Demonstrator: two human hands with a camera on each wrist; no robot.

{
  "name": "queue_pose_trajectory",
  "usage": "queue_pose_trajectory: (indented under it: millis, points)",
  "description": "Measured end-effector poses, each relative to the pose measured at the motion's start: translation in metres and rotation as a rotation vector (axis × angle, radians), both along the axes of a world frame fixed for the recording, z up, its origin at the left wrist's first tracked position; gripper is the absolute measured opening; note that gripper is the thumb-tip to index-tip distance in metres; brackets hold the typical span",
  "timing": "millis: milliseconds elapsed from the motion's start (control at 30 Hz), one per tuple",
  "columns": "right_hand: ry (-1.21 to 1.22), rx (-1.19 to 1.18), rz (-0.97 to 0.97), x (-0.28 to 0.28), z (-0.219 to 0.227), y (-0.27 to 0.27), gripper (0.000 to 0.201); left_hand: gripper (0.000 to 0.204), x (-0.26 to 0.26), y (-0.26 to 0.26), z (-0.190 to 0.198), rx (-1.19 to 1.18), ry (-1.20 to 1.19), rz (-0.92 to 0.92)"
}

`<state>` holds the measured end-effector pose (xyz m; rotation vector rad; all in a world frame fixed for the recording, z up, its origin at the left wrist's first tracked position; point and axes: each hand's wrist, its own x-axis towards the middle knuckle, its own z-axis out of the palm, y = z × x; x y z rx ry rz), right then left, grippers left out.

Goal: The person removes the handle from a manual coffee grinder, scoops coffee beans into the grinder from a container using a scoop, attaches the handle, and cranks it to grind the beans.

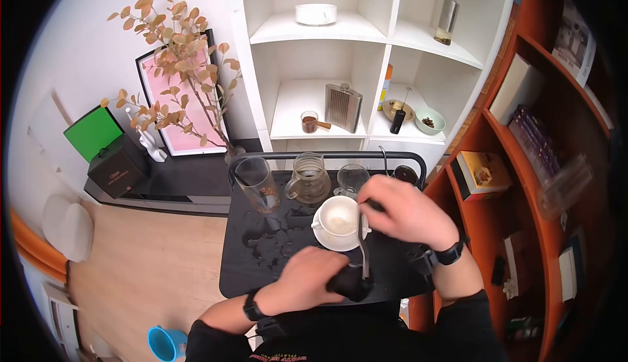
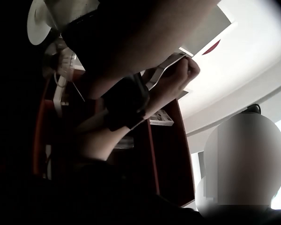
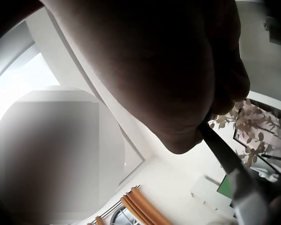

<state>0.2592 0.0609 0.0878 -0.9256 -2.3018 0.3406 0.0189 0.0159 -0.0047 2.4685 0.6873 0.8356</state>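
Note:
My left hand [image 1: 307, 280] grips the dark body of a hand coffee grinder [image 1: 353, 282] at the table's near edge. From its top runs a bent metal crank [image 1: 364, 247], with its black knob in the fingers of my right hand [image 1: 409, 210]. In the right wrist view the crank [image 3: 247, 199] extends down from that hand [image 3: 178, 93]; the left wrist view shows the crank [image 2: 164, 70] too. Just beyond the grinder, a white cup [image 1: 335, 221] sits on a white saucer [image 1: 330, 244], and the crank overlaps their right side in the head view.
Along the back of the black table [image 1: 242, 270] stand a tall glass [image 1: 257, 185], a glass carafe [image 1: 309, 179] and a small glass vessel [image 1: 353, 179]. Water drops lie at left. A black rail [image 1: 288, 156] edges the back, and an orange-brown bookshelf [image 1: 445, 185] stands close at right.

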Motion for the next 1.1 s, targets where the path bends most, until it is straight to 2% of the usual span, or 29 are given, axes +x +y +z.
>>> queue_pose_trajectory:
  millis: [67, 100, 167, 233, 267, 300, 333, 367, 433, 467, 500, 567, 633, 667, 700, 767, 800, 833, 900, 933, 967, 1033, 1100]
  points:
    - [-0.08, -0.055, -0.004, 0.022, 0.0, -0.002, 0.016, 0.066, -0.022, 0.005, 0.023, -0.027, -0.066, 0.16]
    - [-0.146, -0.125, 0.022, 0.027, -0.001, -0.009, 0.015, 0.063, -0.031, 0.005, 0.037, -0.17, -0.156, 0.294]
    - [-0.175, -0.241, 0.265, 0.016, 0.004, -0.035, 0.015, 0.059, -0.036, 0.026, 0.029, -0.254, -0.328, 0.538]
    - [-0.323, -0.279, 0.46, -0.012, 0.005, -0.06, 0.012, 0.062, -0.02, 0.039, 0.016, -0.211, -0.17, 0.544]
    - [-0.304, -0.282, 0.526, -0.023, 0.002, -0.062, 0.013, 0.062, -0.007, 0.034, 0.008, -0.074, -0.031, 0.49]
    - [-0.285, -0.285, 0.593, -0.032, 0.0, -0.062, 0.013, 0.061, 0.006, 0.03, -0.004, -0.117, 0.083, 0.377]
    - [-0.411, -0.247, 0.468, -0.038, 0.01, -0.06, 0.016, 0.06, 0.01, 0.019, -0.041, 0.014, 0.074, 0.239]
    - [-0.133, -0.055, 0.368, -0.034, -0.004, -0.046, 0.018, 0.06, 0.012, 0.01, -0.069, 0.141, 0.064, 0.096]
    - [0.073, -0.156, 0.07, -0.024, -0.006, -0.014, 0.015, 0.06, 0.017, -0.01, -0.02, -0.177, 0.144, -0.045]
    - [0.059, -0.116, -0.001, -0.009, -0.013, 0.002, 0.018, 0.063, 0.008, -0.008, -0.005, -0.159, 0.104, -0.027]
    - [0.044, -0.201, -0.102, 0.003, -0.013, 0.005, 0.015, 0.064, -0.006, -0.004, 0.009, -0.106, 0.063, 0.036]
    - [-0.027, -0.261, -0.037, 0.018, -0.01, -0.003, 0.014, 0.059, -0.031, 0.005, 0.031, -0.122, -0.08, 0.295]
    - [-0.172, -0.158, 0.174, 0.012, -0.02, -0.02, 0.012, 0.061, -0.043, 0.023, 0.028, -0.323, -0.264, 0.516]
    - [-0.192, -0.246, 0.289, 0.0, -0.017, -0.034, 0.011, 0.058, -0.039, 0.033, 0.023, -0.155, -0.259, 0.57]
    - [-0.208, -0.337, 0.401, -0.016, -0.009, -0.048, 0.011, 0.058, -0.032, 0.035, 0.015, -0.157, -0.255, 0.571]
    - [-0.3, -0.267, 0.555, -0.036, -0.002, -0.056, 0.011, 0.053, -0.013, 0.036, -0.002, -0.139, -0.057, 0.447]
    - [-0.277, -0.263, 0.574, -0.042, 0.002, -0.055, 0.011, 0.05, -0.003, 0.033, -0.023, -0.089, 0.01, 0.349]
    - [-0.276, -0.262, 0.573, -0.043, 0.002, -0.049, 0.011, 0.048, 0.005, 0.024, -0.041, -0.04, 0.077, 0.249]
    - [-0.052, -0.094, 0.39, -0.043, -0.004, -0.031, 0.011, 0.047, 0.012, 0.005, -0.05, -0.099, -0.187, 0.025]
    - [-0.012, -0.068, 0.231, -0.039, -0.003, -0.02, 0.011, 0.053, 0.01, 0.004, -0.042, -0.033, 0.053, -0.005]
    - [0.024, -0.043, 0.075, -0.031, -0.002, -0.008, 0.011, 0.053, 0.005, 0.001, -0.029, -0.037, 0.049, -0.007]
    - [-0.022, -0.13, -0.072, -0.004, -0.005, 0.008, 0.012, 0.062, -0.012, -0.002, 0.002, -0.122, -0.011, 0.009]
    - [-0.035, -0.115, -0.011, 0.01, -0.009, 0.005, 0.013, 0.066, -0.038, 0.005, 0.029, -0.178, -0.107, 0.158]
